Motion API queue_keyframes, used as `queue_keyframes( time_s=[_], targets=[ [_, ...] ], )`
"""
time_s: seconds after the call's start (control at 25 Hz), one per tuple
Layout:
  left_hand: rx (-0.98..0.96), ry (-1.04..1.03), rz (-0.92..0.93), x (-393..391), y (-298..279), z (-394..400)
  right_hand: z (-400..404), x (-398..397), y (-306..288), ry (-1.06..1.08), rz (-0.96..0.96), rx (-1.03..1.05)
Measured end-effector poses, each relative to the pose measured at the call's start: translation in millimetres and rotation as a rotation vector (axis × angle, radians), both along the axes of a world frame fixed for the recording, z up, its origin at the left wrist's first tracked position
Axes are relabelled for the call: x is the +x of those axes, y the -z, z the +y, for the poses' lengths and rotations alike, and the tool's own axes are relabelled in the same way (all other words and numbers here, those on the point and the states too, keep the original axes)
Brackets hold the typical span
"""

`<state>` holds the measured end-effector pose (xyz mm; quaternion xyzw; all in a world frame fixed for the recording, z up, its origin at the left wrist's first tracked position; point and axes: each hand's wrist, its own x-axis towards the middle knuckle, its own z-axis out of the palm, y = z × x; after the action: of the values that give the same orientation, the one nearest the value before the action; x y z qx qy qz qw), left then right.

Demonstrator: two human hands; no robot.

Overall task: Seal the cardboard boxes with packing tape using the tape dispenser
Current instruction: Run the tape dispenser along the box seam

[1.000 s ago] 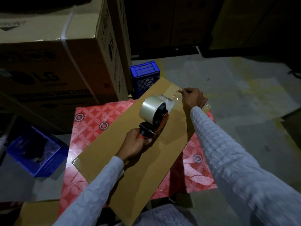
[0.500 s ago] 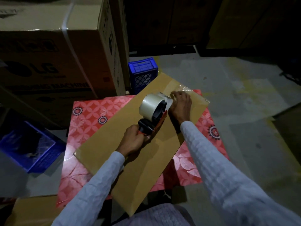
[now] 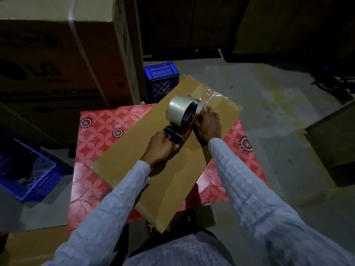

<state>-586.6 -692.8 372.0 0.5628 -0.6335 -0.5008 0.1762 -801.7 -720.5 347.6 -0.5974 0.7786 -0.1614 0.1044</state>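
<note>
Left hand (image 3: pixel 158 148): clenched round the handle of the tape dispenser (image 3: pixel 181 120), forearm in a pale textured sleeve reaching in from the near left. Dispenser standing on the flat cardboard box (image 3: pixel 153 160), roll of clear tape (image 3: pixel 177 109) uppermost, red blade guard facing right.

Right hand (image 3: pixel 209 125): just right of the dispenser, fingers curled down onto the box top beside the tape's leading end; pressing or pinching the tape, cannot tell which.

Flat cardboard box: lying diagonally across the red patterned desk (image 3: pixel 99 131), clear tape wrinkled over its far right corner.

Blue crate (image 3: pixel 160 77): on the floor beyond the desk, contents not visible.

Blue crate, second (image 3: pixel 26 169): on the floor at left, contents indistinct.

Large LG carton (image 3: pixel 57 60): far left, closed, white strapping band across.
</note>
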Motion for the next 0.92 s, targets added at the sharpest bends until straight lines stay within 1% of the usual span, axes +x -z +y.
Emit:
queue_keyframes(
  time_s=[0.08,0.16,0.28,0.36,0.44,0.52,0.64,0.8,0.92],
  targets=[
    [0.008,0.01,-0.011,5,-1,9,0,-2,1,0.038,-0.025,0.005],
    [0.014,0.015,-0.035,14,0,21,-6,-11,5,0.041,0.005,0.053],
    [0.005,-0.014,-0.074,30,1,38,-27,-34,8,-0.011,0.102,0.11],
    [0.011,-0.059,-0.081,37,-3,46,-38,-42,8,-0.046,0.106,0.122],
    [0.015,-0.081,-0.097,39,-5,53,-44,-41,8,-0.077,0.105,0.13],
    [0.009,-0.076,-0.122,40,-6,56,-45,-29,8,-0.048,0.121,0.138],
    [0.032,-0.122,-0.086,42,-8,59,-28,2,2,-0.054,0.088,0.151],
    [0.032,-0.134,-0.002,39,-11,59,28,35,3,-0.065,-0.05,0.034],
    [0.037,-0.124,0.009,38,-12,61,55,45,5,-0.104,-0.044,0.034]
  ],
)
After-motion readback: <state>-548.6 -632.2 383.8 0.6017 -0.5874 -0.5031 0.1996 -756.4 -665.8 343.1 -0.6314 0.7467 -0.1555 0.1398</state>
